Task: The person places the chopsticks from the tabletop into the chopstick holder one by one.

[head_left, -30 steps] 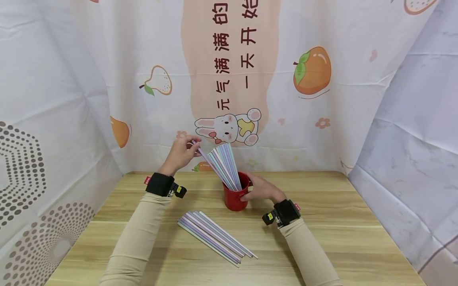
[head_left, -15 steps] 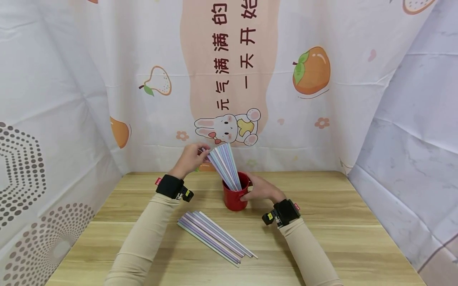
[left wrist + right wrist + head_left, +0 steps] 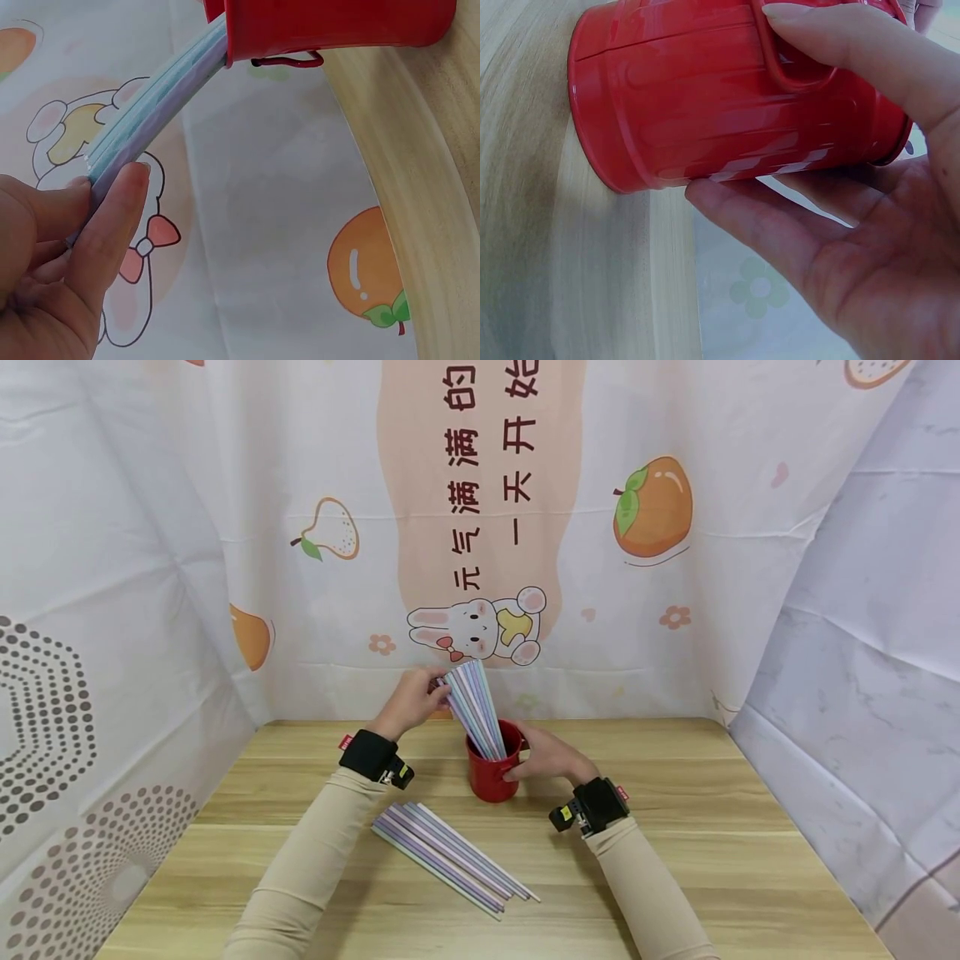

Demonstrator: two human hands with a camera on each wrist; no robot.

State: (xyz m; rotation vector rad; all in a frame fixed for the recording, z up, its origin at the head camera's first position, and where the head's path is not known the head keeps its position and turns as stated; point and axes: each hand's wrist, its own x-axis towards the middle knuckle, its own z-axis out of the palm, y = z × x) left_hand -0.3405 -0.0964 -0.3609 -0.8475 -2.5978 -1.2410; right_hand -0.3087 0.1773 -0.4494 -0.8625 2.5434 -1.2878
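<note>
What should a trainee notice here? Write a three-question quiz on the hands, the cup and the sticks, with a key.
1. True or false: the red cup stands upright on the wooden table.
2. Which hand steadies the cup? A) left hand B) right hand C) neither
3. Fill in: the left hand pinches the top ends of the pastel sticks in the cup, while a second bundle of sticks lies flat on the ____.

Key
1. True.
2. B: the right hand is wrapped around the cup's side, thumb at the handle.
3. table; it lies in front of the cup, touched by neither hand.
</note>
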